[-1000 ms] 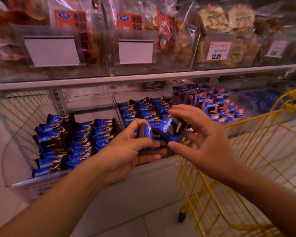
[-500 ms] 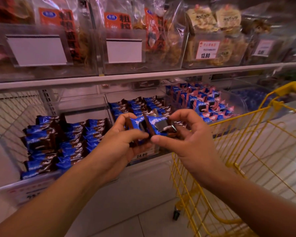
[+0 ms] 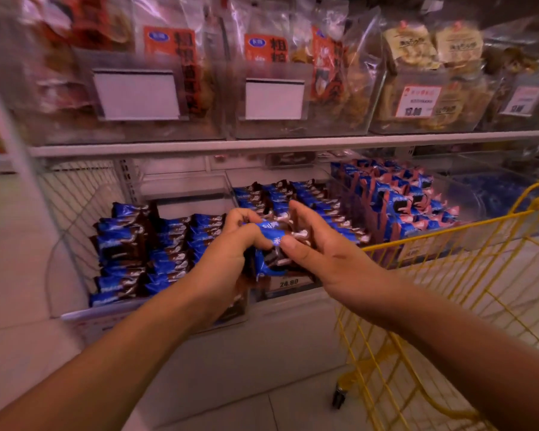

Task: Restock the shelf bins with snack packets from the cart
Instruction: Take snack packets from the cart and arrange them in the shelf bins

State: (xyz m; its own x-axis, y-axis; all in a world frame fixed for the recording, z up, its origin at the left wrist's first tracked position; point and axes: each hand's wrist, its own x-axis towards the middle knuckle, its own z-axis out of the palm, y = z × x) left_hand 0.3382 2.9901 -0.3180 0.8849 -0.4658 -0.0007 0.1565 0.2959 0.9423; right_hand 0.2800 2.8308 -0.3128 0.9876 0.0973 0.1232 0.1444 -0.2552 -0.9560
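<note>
A small bundle of blue-and-brown snack packets sits between both hands, in front of the lower shelf. My left hand grips the bundle from the left with curled fingers. My right hand pinches it from the right, thumb under and fingers over. Behind them, a clear middle bin holds rows of the same packets. The left bin holds more of these packets. The yellow wire cart stands to the right.
A right bin holds blue-and-pink packets. The upper shelf carries clear bins of bagged snacks with blank and priced labels. A price tag reading 24.80 hangs on the middle bin. White floor lies below.
Both hands have closed tighter on the packet bundle and moved forward toward the middle bin. The view has shifted right and closer to the shelf.
</note>
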